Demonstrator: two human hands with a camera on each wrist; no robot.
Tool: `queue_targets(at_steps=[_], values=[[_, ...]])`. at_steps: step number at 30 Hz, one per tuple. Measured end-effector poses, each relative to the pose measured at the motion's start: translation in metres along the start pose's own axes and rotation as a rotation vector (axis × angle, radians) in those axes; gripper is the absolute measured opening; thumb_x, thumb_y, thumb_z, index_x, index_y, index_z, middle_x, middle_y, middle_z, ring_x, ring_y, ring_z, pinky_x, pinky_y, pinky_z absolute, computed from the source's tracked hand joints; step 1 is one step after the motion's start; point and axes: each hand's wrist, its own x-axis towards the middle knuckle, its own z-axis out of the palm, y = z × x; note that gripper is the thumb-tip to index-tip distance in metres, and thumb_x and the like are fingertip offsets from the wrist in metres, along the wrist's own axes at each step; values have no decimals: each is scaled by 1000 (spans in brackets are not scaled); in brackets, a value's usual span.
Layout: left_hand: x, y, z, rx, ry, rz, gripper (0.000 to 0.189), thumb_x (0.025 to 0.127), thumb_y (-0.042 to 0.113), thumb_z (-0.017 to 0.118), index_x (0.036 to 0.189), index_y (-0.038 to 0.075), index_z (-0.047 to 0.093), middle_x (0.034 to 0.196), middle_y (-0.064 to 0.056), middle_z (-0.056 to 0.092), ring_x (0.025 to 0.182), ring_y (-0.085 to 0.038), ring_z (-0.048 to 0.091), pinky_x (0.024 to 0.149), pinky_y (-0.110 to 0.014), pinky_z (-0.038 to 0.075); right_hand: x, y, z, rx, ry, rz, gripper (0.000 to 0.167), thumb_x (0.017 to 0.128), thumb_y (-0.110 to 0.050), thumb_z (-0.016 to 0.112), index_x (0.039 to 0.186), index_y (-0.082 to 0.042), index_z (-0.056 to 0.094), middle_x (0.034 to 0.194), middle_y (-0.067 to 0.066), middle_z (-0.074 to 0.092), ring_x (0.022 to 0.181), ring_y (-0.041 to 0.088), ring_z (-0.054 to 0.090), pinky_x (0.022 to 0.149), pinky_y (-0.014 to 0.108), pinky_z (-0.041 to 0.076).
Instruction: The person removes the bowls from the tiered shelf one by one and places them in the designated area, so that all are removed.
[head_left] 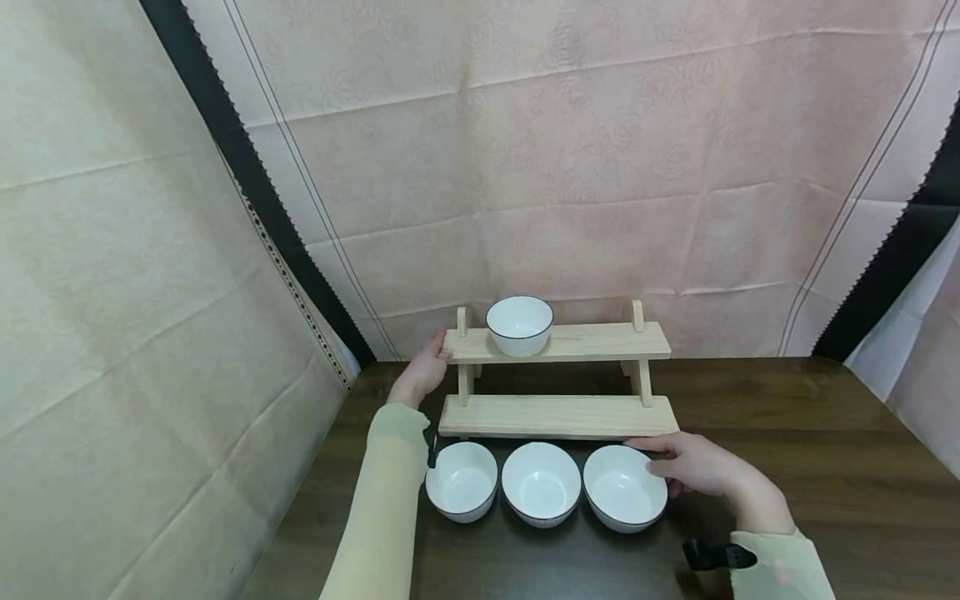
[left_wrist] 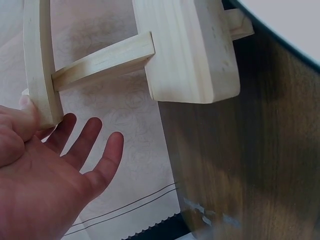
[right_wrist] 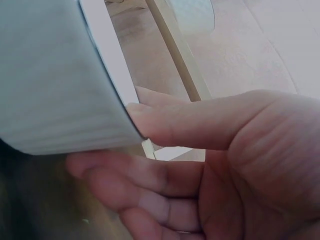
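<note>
Rack [head_left: 558,417] steadied on the left, right bowl [head_left: 624,487] gripped by the rim

We see the left hand [head_left: 423,371] pinching the left end of the upper shelf [head_left: 592,342], thumb on one side, index finger on the other; the other fingers spread free of the wood. Our read: it braces the rack, and an end hold leaves the shelf's front unobstructed.

Right hand [head_left: 701,467] grasps the right bowl, thumb at the rim, curled fingers against the outer wall. Probably taken there because that side is free, while the middle bowl [head_left: 542,482] sits close on the other. We can't tell if the gripped bowl's base bears fully on the table [head_left: 525,575].

Layout: left bowl [head_left: 462,479], middle and right form a row in front of the lower shelf [head_left: 510,417], all mouth up. Likely done so we can reach each rim from above. Fourth bowl [head_left: 520,325] stands upright on the upper shelf, left of centre, between the two pegs [head_left: 637,317]; flat wood seems to support it. Black band [head_left: 716,556] at the right wrist presumably carries our wrist camera.
</note>
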Motion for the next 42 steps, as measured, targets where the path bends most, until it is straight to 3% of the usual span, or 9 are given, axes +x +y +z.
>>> queue_targets(at_steps=[10,17,19,25,29,34,42], values=[[1,-1,-1,-3,3,7,58,110,24,35,163,16,12,168,-14,8,153,-33,4,121,-55,8,1,4,-3,-2,12,0,44,91,-17,73,134,-9,66,92,6,67,71,23,64,65,40,53],[0,1,-5,-4,13,-13,58,110,23,37,163,16,14,168,-14,8,154,-34,4,121,-56,7,4,3,-5,-57,16,-67,39,92,-21,72,130,-11,69,86,4,67,76,21,63,70,38,52],[0,2,-6,-3,15,-17,58,110,23,37,163,15,15,168,-15,8,153,-34,4,121,-56,7,4,1,-5,-73,36,-63,39,93,-22,71,131,-12,69,83,5,67,75,22,63,71,39,52],[1,1,-4,-4,22,-15,58,110,22,38,163,16,16,167,-14,11,153,-34,8,121,-56,10,4,-5,-4,-94,111,-77,40,98,-25,66,135,-10,65,108,5,71,81,18,64,71,39,54],[3,0,-1,8,21,-19,58,110,23,37,163,15,15,167,-14,12,153,-34,9,121,-56,11,4,-11,-2,-123,196,-80,39,100,-25,63,135,-9,64,93,3,70,80,19,62,63,35,49],[4,1,1,15,24,-6,58,110,24,37,163,14,15,167,-14,14,153,-34,11,121,-56,12,9,-23,-3,-142,326,-93,36,102,-24,59,134,-9,64,89,3,71,82,19,65,69,35,54],[5,0,-3,37,-5,1,59,110,23,38,163,11,13,167,-15,14,153,-34,11,121,-54,13,30,-54,-2,-78,340,-180,30,103,-21,56,130,-11,66,93,5,72,85,18,66,69,34,53]])
